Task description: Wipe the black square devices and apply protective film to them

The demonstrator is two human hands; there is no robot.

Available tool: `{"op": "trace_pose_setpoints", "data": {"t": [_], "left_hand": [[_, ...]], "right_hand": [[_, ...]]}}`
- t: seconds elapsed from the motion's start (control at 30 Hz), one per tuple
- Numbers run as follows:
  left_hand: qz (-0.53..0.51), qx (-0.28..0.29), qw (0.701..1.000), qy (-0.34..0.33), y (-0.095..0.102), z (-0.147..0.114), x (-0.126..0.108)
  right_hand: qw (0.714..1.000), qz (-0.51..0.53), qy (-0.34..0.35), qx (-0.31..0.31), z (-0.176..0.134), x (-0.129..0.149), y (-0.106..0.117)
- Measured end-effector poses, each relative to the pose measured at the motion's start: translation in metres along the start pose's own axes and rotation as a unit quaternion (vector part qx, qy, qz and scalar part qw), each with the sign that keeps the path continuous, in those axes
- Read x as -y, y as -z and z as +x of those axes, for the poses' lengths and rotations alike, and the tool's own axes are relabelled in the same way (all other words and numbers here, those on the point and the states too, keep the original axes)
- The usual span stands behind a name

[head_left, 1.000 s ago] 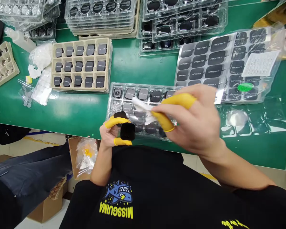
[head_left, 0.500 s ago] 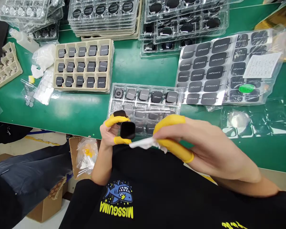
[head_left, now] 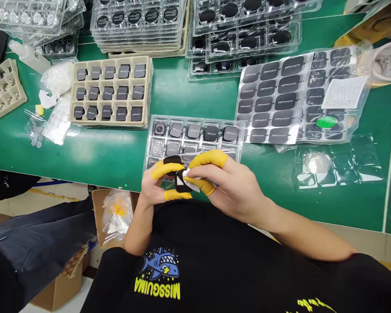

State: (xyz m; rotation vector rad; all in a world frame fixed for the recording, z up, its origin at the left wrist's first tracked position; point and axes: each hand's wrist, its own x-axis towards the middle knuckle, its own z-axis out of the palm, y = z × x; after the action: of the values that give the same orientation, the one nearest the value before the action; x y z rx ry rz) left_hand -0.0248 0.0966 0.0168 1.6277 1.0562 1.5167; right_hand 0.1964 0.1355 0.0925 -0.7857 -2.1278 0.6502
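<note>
My left hand (head_left: 154,184), with yellow finger cots, is closed round the edges of a black square smartwatch body (head_left: 180,186), its glossy face toward me. A second dark rounded piece (head_left: 172,161) shows behind it at the same fingers; how it is held I cannot tell. My right hand (head_left: 230,184), in yellow cots too, pinches a white cloth (head_left: 193,186) against the watch face and hides its right part. Just beyond both hands lies a clear plastic tray (head_left: 195,117) with black square watch pieces in its pockets, partly covered by film.
A beige tray (head_left: 111,121) of dark square pieces stands left on the green table (head_left: 94,152). Sheets of black labels (head_left: 263,104) lie right, near a tape roll (head_left: 389,63). Stacked clear trays (head_left: 138,37) line the back. An open carton (head_left: 99,217) sits below the table edge.
My right hand has come left and brought the white cloth from beside the watch onto its face. My left hand has shifted slightly right with the watch.
</note>
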Motion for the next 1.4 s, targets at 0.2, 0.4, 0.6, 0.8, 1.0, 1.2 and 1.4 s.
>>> {"op": "trace_pose_setpoints", "data": {"t": [0.2, 0.4, 0.6, 0.8, 1.0, 1.2, 1.4], "left_hand": [[-0.032, -0.032, 0.998, 0.035, 0.003, -0.008, 0.005], [-0.048, -0.023, 0.998, 0.016, 0.004, -0.003, 0.003], [-0.011, 0.000, 1.000, -0.004, 0.003, 0.001, 0.001], [-0.010, 0.022, 1.000, 0.016, 0.007, 0.001, 0.005], [-0.074, -0.016, 0.997, 0.025, 0.003, -0.004, 0.012], [-0.098, -0.013, 0.993, 0.060, 0.007, -0.004, 0.009], [-0.144, -0.039, 0.986, 0.073, 0.010, 0.000, 0.002]], "right_hand": [[0.999, 0.014, 0.041, 0.012, -0.009, -0.008, -0.011], [0.996, 0.010, 0.081, 0.021, -0.008, -0.015, -0.006], [0.993, -0.019, 0.115, 0.022, -0.003, -0.014, -0.009], [0.986, -0.004, 0.156, 0.062, 0.011, -0.012, -0.004], [0.971, 0.016, 0.208, 0.115, 0.019, -0.018, 0.005], [0.958, -0.074, 0.246, 0.125, 0.013, -0.021, 0.018], [0.961, -0.171, 0.211, 0.049, 0.002, -0.016, 0.040]]}}
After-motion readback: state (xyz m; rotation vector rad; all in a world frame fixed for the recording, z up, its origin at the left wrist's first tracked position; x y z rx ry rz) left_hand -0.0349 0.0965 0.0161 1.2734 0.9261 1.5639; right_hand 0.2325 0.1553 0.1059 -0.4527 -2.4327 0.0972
